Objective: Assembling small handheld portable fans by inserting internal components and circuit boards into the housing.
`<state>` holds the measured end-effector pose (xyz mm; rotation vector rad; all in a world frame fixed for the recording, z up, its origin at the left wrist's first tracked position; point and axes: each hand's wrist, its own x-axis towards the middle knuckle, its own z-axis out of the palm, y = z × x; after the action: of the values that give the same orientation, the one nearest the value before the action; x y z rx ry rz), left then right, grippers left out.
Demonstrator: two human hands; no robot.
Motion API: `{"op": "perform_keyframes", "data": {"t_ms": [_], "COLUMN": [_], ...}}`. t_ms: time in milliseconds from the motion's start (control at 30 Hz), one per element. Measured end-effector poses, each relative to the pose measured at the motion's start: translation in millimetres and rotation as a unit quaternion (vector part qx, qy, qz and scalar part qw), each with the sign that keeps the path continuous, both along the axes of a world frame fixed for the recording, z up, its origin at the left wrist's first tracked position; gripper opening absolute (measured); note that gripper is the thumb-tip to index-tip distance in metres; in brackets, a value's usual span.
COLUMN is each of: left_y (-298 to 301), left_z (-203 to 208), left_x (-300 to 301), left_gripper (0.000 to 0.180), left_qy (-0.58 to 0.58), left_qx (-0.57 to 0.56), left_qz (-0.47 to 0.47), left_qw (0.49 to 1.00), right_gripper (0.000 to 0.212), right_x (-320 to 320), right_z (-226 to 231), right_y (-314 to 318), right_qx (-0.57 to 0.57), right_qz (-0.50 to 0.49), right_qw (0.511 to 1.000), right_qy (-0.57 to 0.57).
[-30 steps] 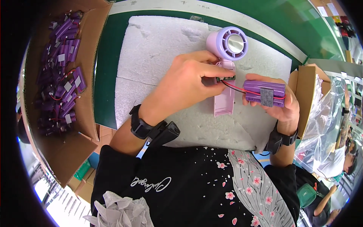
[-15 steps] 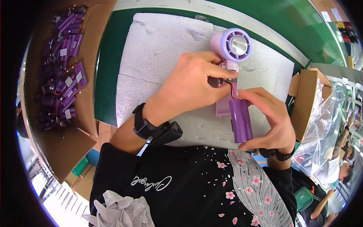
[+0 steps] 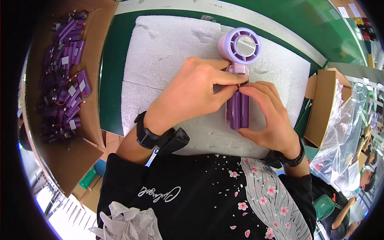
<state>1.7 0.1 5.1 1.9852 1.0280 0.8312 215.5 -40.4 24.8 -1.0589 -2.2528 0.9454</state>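
Observation:
A lilac handheld fan (image 3: 240, 46) lies on a white foam sheet (image 3: 160, 44), its round head away from me and its handle pointing toward me. Two joined purple battery cells (image 3: 239, 112) lie lengthwise in the opened handle. My left hand (image 3: 196, 90) pinches the upper part of the handle, its fingertips covering most of the board there. The thumb and fingers of my right hand (image 3: 268, 116) hold the battery pack at its two ends. Around the meeting fingertips the wires are mostly hidden.
On the left stands a cardboard box (image 3: 90, 80) with many purple battery packs (image 3: 70, 88) with wires. Another cardboard box (image 3: 322, 108) with clear plastic bags (image 3: 344, 136) is at the right. The foam lies on a green tabletop (image 3: 110, 88). Other people are at the far right.
My right hand has moved up and left with the battery pack, which has gone from beside the handle into it. My left hand has stayed at the upper handle.

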Motion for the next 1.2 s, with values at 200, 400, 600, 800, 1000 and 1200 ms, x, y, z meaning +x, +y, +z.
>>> {"op": "perform_keyframes", "data": {"t_ms": [200,400,600,800,1000,1200], "left_y": [5,2,4,7,6,6], "left_z": [2,2,-3,-7,-5,1], "left_x": [-3,-5,-3,-1,-3,-6], "left_gripper": [0.027,0.026,0.026,0.021,0.025,0.030], "left_qy": [-0.011,0.019,0.000,-0.037,-0.012,-0.025], "left_qx": [0.023,0.024,0.017,0.053,0.021,-0.026], "left_qz": [-0.023,-0.023,-0.024,-0.017,-0.025,-0.041], "left_qw": [0.999,0.999,1.000,0.998,0.999,0.999], "right_gripper": [0.073,0.065,0.056,0.055,0.054,0.052], "right_x": [-6,-8,-9,0,8,0], "right_z": [4,3,0,0,-5,-10], "right_y": [-6,-14,-16,-7,-4,-9], "right_qx": [0.021,0.050,0.071,0.035,0.020,0.021], "right_qz": [-0.003,-0.024,-0.049,-0.025,-0.010,-0.043], "right_qw": [0.999,0.997,0.995,0.999,1.000,0.999], "right_qy": [-0.039,-0.060,-0.055,-0.024,0.001,0.004]}}
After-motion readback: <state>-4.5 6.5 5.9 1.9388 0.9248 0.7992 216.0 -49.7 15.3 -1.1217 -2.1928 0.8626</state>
